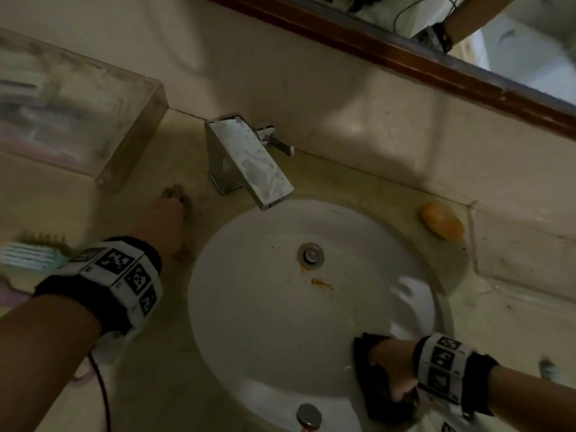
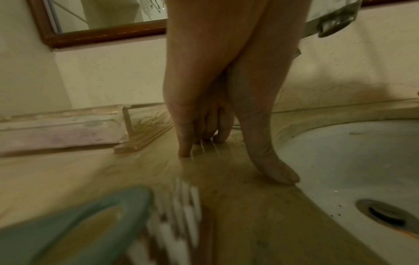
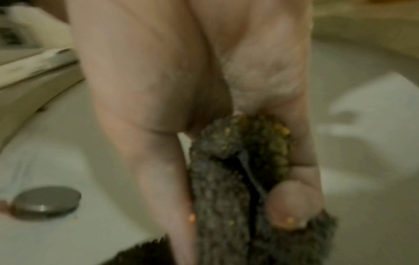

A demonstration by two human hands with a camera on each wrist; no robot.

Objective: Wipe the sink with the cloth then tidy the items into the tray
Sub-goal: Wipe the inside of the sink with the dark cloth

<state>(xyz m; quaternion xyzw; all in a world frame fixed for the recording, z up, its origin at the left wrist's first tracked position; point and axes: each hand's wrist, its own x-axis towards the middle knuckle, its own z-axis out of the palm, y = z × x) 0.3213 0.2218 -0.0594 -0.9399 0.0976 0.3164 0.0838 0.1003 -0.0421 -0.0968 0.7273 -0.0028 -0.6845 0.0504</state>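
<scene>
Two hands and several bathroom items, listed from left to right.

Clear tray (image 1: 131,120): transparent, rectangular, at the far left of the countertop against the wall; its contents are blurred and cannot be identified.

Brush (image 1: 29,255): pale green body with white bristles, on the counter at the left edge, beside the left forearm; blurred in the left wrist view.

Left hand (image 1: 170,218): planted on the counter (image 1: 149,385) between the tray and the sink, fingers extended downward with fingertips (image 2: 184,152) and thumb touching the surface; it holds nothing.

Faucet (image 1: 249,160): square chrome body, water-spotted, spout reaching over the far rim of the basin.

Sink (image 1: 265,307): white oval basin set into the counter. Chrome drain (image 1: 310,255) near the centre, with an orange stain (image 1: 322,284) just below it and small dark specks nearby. A round metal stopper (image 1: 308,416) lies on the near wall of the basin.

Cloth (image 1: 374,391): dark, rough-textured, flecked with yellow-orange bits in the right wrist view; pressed against the near right wall of the basin.

Right hand (image 1: 391,369): inside the basin, fingers and thumb curled around the bunched cloth, gripping it.

Soap bar (image 1: 442,224): orange oval, on the counter just beyond the right rim of the sink.

Mirror (image 1: 467,32): wood-framed, on the wall above, upper right.
</scene>
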